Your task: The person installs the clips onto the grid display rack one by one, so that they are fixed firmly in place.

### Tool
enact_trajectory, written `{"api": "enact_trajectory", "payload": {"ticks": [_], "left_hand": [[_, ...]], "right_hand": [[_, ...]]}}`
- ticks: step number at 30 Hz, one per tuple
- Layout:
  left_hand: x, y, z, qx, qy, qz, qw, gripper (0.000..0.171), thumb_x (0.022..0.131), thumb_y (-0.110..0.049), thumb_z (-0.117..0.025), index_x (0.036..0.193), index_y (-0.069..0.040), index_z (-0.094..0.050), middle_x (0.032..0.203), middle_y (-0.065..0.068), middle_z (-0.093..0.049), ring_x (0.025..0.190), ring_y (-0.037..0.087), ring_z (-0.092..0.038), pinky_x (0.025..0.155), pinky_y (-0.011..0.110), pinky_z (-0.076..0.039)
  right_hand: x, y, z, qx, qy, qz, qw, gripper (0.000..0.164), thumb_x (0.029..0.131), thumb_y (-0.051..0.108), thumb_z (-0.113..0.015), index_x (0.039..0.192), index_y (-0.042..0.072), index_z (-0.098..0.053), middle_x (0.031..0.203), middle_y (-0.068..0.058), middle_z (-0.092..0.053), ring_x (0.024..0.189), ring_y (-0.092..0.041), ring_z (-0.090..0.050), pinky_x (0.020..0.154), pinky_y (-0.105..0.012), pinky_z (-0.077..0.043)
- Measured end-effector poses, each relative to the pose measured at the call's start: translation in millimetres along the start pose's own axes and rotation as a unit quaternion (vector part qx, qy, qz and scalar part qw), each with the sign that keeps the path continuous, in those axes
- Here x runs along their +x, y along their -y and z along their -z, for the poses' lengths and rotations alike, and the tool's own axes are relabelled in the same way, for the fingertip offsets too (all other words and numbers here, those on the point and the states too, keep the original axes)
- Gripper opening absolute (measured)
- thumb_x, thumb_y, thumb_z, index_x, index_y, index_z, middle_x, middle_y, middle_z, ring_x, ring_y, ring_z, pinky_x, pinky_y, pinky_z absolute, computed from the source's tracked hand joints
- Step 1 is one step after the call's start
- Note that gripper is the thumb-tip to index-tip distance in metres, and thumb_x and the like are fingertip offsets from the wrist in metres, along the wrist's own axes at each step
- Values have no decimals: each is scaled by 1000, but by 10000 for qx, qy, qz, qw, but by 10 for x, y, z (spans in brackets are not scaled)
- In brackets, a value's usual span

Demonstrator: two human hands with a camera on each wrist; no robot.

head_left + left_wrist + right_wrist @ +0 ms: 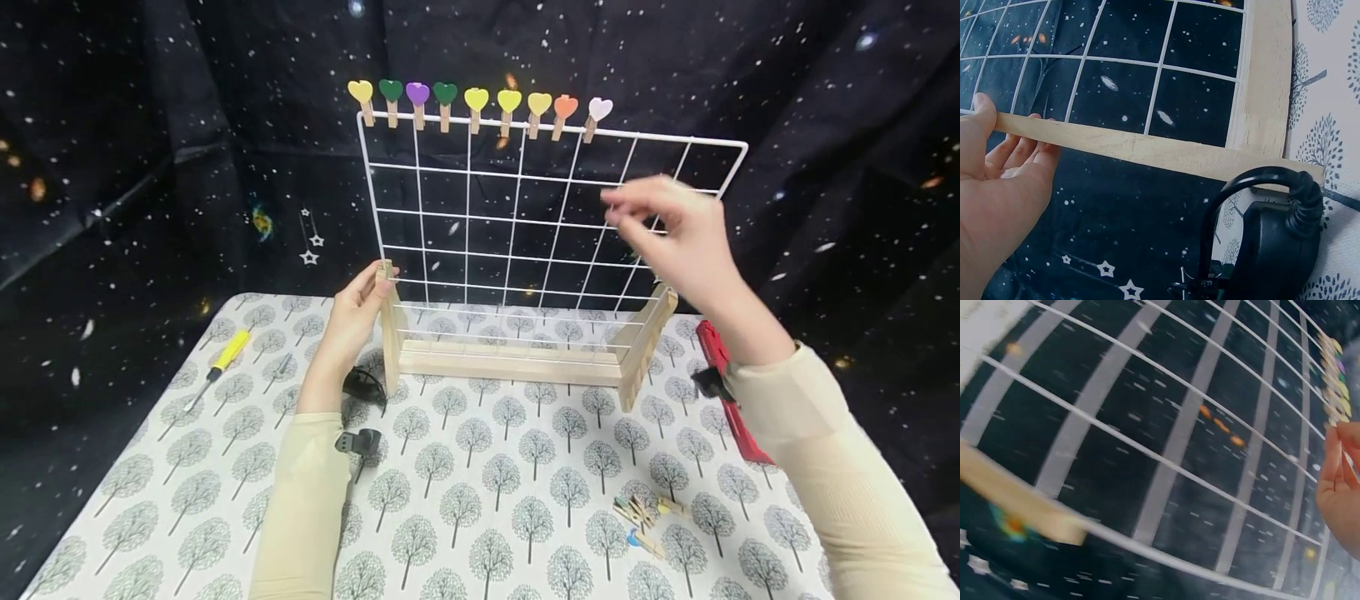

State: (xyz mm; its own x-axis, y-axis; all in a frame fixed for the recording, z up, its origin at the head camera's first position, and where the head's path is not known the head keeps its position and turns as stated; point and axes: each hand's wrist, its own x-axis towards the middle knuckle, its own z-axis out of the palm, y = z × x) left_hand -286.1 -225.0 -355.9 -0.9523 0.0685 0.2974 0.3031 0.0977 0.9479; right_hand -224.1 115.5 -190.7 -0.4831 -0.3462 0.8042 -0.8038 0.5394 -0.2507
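Observation:
A white wire grid (492,197) stands upright in a light wooden stand (510,364). Along its top wire, mostly toward the left, sits a row of small wooden clothespins with hearts in yellow, green, purple, orange and white; the white-heart clothespin (598,112) is rightmost. My left hand (356,312) grips the top of the stand's left upright (1116,147), thumb on one side, fingers on the other. In front of the grid's right half my right hand (678,233) is raised, blurred, with thumb and fingers loosely bent and nothing visible between them.
Several loose clothespins (649,545) lie on the tree-print tablecloth (495,483) at front right. A yellow-handled screwdriver (228,352) lies at left. Beside the right forearm is a red object (750,446). A black cable device (1282,244) is close to the left upright. Dark star-print cloth (150,167) hangs behind.

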Motion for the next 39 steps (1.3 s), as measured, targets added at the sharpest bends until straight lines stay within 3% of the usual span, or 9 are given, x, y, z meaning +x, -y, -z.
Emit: {"api": "enact_trajectory", "payload": {"ticks": [4, 9, 13, 18, 21, 27, 33, 39], "left_hand": [[-48, -101, -32, -89, 7, -9, 10000, 50, 89, -30, -47, 134, -15, -33, 128, 6, -46, 121, 16, -39, 104, 34, -26], [-61, -131, -38, -73, -21, -56, 10000, 48, 90, -25, -46, 135, -11, -32, 129, 9, -45, 121, 18, -39, 104, 33, -27], [-53, -130, -42, -83, -11, -34, 10000, 48, 90, -25, -46, 134, -12, -32, 129, 9, -45, 121, 18, -38, 104, 33, -27], [-24, -87, -36, -66, -14, 26, 10000, 48, 89, -30, -47, 134, -17, -34, 129, 4, -46, 122, 16, -37, 104, 34, -27], [10, -12, -20, -19, -14, 10, 10000, 49, 88, -33, -47, 133, -20, -35, 129, 1, -46, 122, 13, -37, 104, 33, -28], [37, 74, 17, 30, -58, -64, 10000, 47, 87, -34, -47, 132, -22, -37, 128, 0, -47, 122, 12, -37, 103, 32, -28], [-17, -45, 7, -62, -51, 27, 10000, 48, 89, -30, -46, 134, -17, -34, 129, 3, -46, 123, 15, -36, 104, 33, -26], [-50, -134, -41, -34, 14, 27, 10000, 48, 91, -25, -44, 135, -11, -31, 130, 8, -44, 123, 17, -36, 104, 34, -27]], "right_hand": [[-509, -258, -139, 410, 653, 10, 9970, 25, 69, -12, -64, 92, -1, -66, 91, -11, -64, 74, -9, -58, 66, -14, -48], [-1261, -552, -288, 521, 1508, -192, 9870, 30, 69, -9, -64, 96, 5, -65, 91, -4, -64, 75, -7, -58, 67, -13, -47], [-1823, -607, -318, 461, 2015, -654, 9762, 26, 72, -3, -64, 96, 7, -64, 86, 0, -64, 69, -5, -55, 62, -17, -48], [-2390, -632, -229, 61, 2475, -1069, 9630, 25, 74, 11, -68, 97, 19, -66, 93, 9, -64, 81, -5, -58, 71, -28, -50], [-2650, -638, -126, -25, 2762, -1251, 9529, 23, 73, 16, -69, 96, 22, -66, 92, 14, -62, 84, -3, -57, 75, -27, -49], [-2926, -571, 65, -89, 3203, -1318, 9381, 22, 72, 19, -70, 93, 22, -66, 88, 15, -62, 77, -1, -57, 65, -20, -49], [-2941, -518, 95, -49, 3576, -1269, 9252, 31, 67, 24, -73, 97, 24, -64, 85, 18, -58, 70, 3, -52, 57, -18, -46], [-2929, -559, 86, 219, 3779, -1744, 9090, 31, 65, 26, -73, 94, 17, -65, 77, 15, -56, 66, 2, -50, 54, -18, -46]]}}
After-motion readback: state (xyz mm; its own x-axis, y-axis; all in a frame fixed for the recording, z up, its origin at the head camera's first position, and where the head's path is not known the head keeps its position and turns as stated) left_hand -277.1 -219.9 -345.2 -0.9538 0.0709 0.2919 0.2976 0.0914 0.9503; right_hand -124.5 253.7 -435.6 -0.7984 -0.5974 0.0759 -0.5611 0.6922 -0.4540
